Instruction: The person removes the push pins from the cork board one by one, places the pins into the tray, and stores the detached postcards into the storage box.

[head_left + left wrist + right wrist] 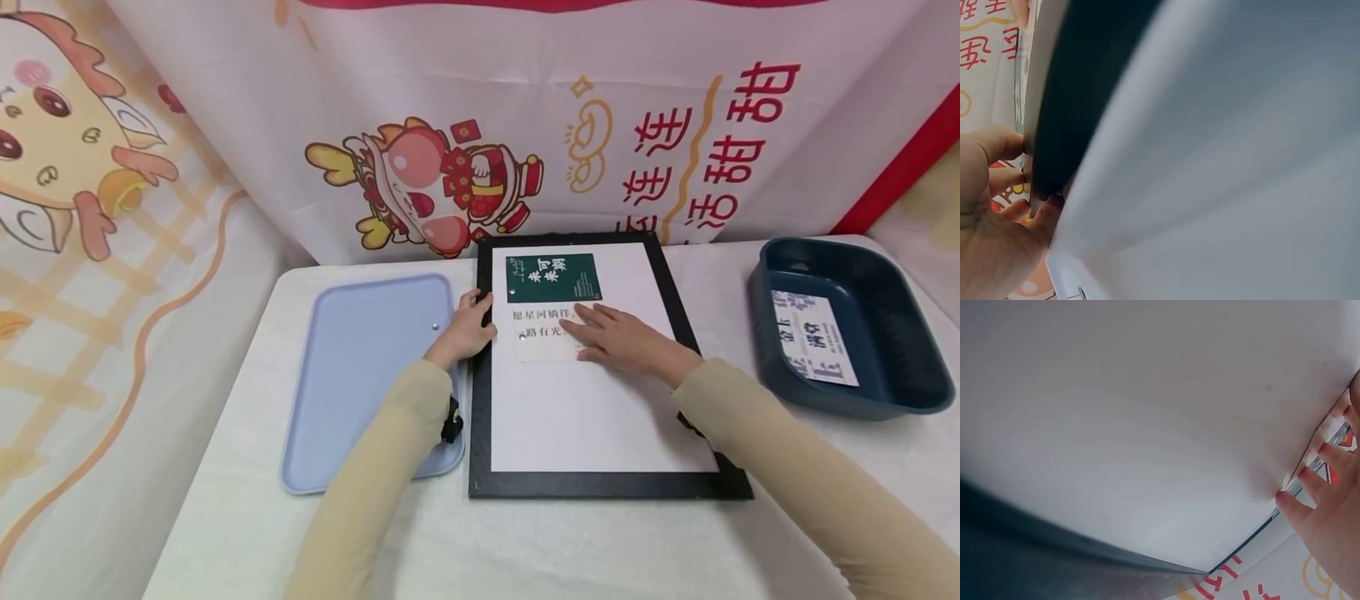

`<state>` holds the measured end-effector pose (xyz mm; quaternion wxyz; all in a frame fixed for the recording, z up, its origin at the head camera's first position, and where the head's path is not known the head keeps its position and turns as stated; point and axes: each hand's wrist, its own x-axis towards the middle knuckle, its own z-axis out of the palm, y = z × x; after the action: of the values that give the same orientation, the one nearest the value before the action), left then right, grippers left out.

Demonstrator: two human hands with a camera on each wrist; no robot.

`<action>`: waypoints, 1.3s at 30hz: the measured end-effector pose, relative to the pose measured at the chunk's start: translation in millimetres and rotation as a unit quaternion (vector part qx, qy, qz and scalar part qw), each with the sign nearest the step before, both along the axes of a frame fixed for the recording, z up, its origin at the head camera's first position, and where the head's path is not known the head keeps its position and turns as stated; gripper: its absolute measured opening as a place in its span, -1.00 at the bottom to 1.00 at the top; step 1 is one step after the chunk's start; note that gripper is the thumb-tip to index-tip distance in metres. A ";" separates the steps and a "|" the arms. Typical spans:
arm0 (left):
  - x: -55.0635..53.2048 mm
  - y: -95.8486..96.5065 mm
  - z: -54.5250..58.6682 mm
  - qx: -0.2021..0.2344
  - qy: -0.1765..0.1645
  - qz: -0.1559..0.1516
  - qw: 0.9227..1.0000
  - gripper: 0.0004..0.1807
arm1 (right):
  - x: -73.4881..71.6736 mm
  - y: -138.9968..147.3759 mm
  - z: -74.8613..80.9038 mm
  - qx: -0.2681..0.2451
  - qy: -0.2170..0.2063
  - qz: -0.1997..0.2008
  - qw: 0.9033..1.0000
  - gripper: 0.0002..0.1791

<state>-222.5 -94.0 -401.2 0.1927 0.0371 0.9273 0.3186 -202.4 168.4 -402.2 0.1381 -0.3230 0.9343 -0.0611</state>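
Right hand (630, 342) spread loosely, I rest fingertips on the white card (543, 347), perhaps keeping it flat beneath the green card (555, 279) on the board (600, 425). My left hand (465, 329) grips the board's left edge, likely steadying it. The blue tray (360, 358) crowds that side; bare tabletop (720, 292) separates board from bin (922, 333).

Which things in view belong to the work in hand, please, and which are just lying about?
Likely belonging: framed board, green card, white card under the right hand, blue tray, basin, patterned card.
Likely just surroundings: printed backdrop, white tablecloth.
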 end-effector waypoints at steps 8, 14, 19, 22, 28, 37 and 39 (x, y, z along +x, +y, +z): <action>2.2 4.1 8.4 -0.034 0.028 0.006 0.999 -0.35 | -0.6 -0.7 -0.8 -0.002 -0.018 -0.011 1.000 -0.33; 6.0 10.6 14.2 -0.084 0.107 0.029 0.990 -0.49 | 0.6 -1.5 -2.1 -0.002 -0.026 -0.016 1.000 -0.34; 6.6 21.3 14.4 0.022 0.081 0.017 0.996 -0.74 | 0.2 -2.9 -1.1 -0.002 -0.046 -0.033 0.998 -0.34; 7.0 28.1 13.1 0.053 0.049 0.007 0.997 -0.77 | -0.8 -2.9 -1.9 0.000 -0.056 -0.039 0.998 -0.33; 8.4 33.5 11.1 0.063 0.016 0.008 0.998 -0.80 | -2.0 -2.6 -3.5 0.001 -0.061 -0.043 0.997 -0.33; 7.3 29.4 11.0 0.060 0.029 -0.019 0.998 -0.81 | 0.0 -3.4 -2.9 -0.001 -0.057 -0.038 0.998 -0.34; 6.9 28.2 11.9 0.051 0.032 -0.026 0.998 -0.82 | 0.2 -4.0 -2.7 -0.002 -0.058 -0.038 0.998 -0.34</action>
<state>-215.6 -65.8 -389.4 0.1685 0.0809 0.9143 0.3593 -202.2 164.4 -404.9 0.1885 -0.2832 0.9363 -0.0869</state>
